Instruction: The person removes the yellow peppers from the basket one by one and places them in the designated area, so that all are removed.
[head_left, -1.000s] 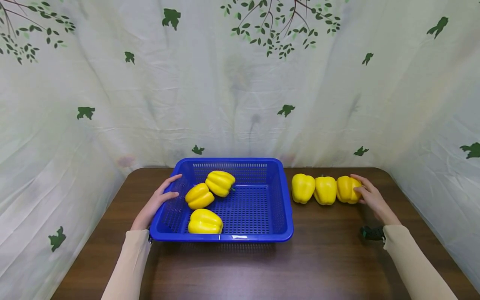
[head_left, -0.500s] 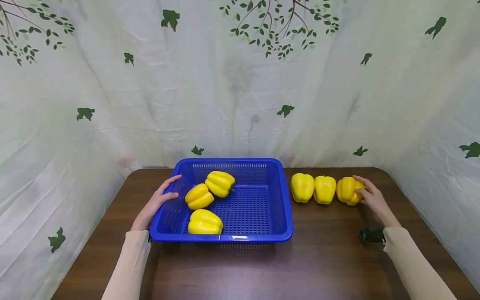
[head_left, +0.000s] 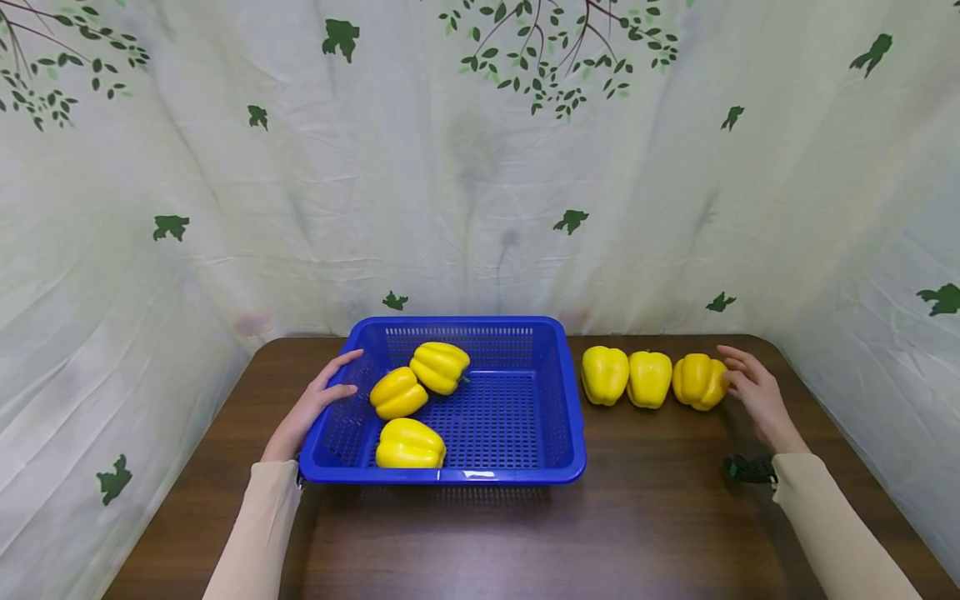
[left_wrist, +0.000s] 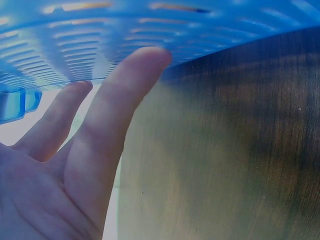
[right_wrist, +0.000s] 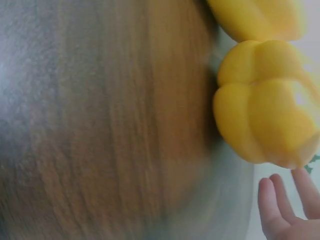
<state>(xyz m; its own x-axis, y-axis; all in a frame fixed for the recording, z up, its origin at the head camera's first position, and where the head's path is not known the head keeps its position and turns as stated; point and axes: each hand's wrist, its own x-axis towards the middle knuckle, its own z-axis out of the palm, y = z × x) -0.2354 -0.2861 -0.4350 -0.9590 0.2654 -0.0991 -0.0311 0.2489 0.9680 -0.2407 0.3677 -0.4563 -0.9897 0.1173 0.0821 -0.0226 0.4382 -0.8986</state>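
A blue plastic basket (head_left: pixel 450 475) with slotted walls holds three yellow bell peppers, one of them a front pepper (head_left: pixel 410 444) lying on its side. My left hand (head_left: pixel 309 407) rests against the basket's left side; in the left wrist view its extended fingers (left_wrist: pixel 117 100) touch the slotted wall from outside. To the right of the basket, three more peppers stand in a row. Beside the rightmost bell pepper (head_left: pixel 699 382) is my right hand (head_left: pixel 759 398), fingers loosely spread and holding nothing. The right wrist view has the fingertips just off that pepper (right_wrist: pixel 267 107), or barely touching it.
Everything stands on a dark brown wooden table (head_left: pixel 480 542). The left pepper (head_left: pixel 605 376) and middle pepper (head_left: pixel 649 380) of the row sit between the basket and the rightmost one. A pale curtain (head_left: pixel 480 192) with leaf prints hangs behind the table.
My right hand has let go of the rightmost pepper and moved slightly right. That pepper turned and shifted a little right, away from the middle one. The left hand stays put.
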